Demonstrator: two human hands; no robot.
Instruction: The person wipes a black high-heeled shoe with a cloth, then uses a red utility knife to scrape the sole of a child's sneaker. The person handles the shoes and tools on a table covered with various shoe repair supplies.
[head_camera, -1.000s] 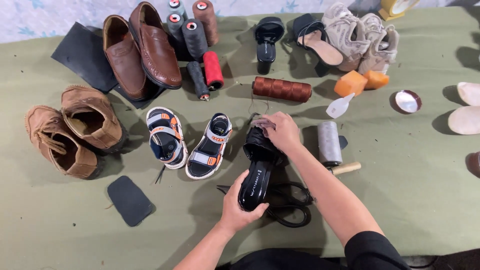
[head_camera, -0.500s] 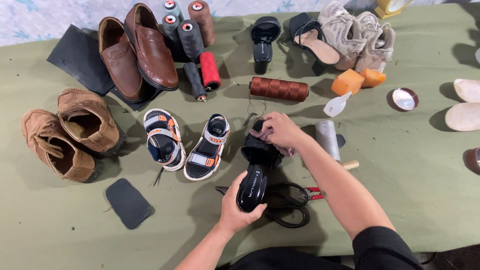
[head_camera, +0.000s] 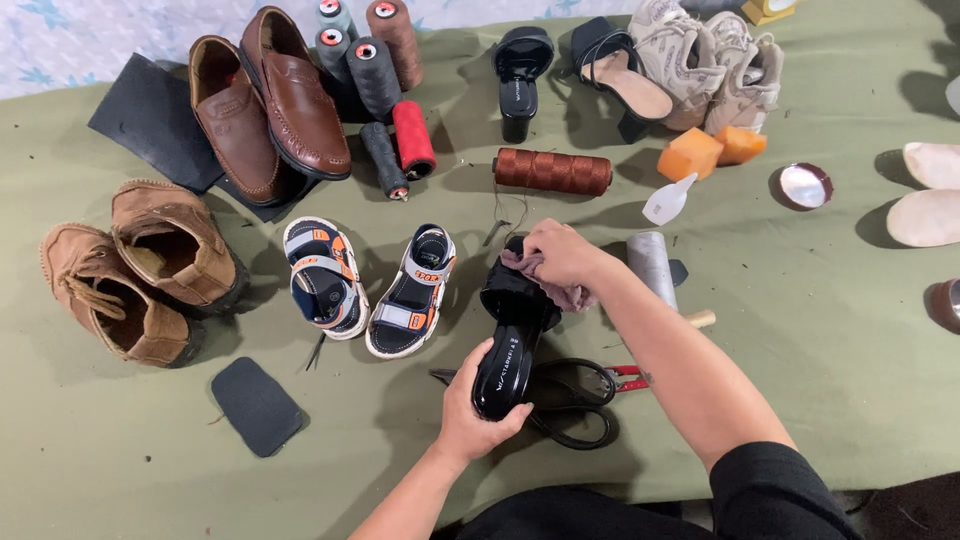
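While the green tabletop (head_camera: 820, 400) carries shoes and thread spools, the black sandal (head_camera: 512, 335) lies at its near middle, just right of a small pair of sandals (head_camera: 368, 288). The left hand (head_camera: 478, 408) clasps its heel end; the right hand (head_camera: 562, 254) presses a pinkish cloth (head_camera: 566, 294) onto its strap.

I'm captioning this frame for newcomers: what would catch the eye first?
At centre, the left hand holds a glossy black sandal by its heel end while the right hand presses a mauve cloth on its front strap. Left of it lie two small orange-and-white sandals, and at top left a pair of brown loafers.
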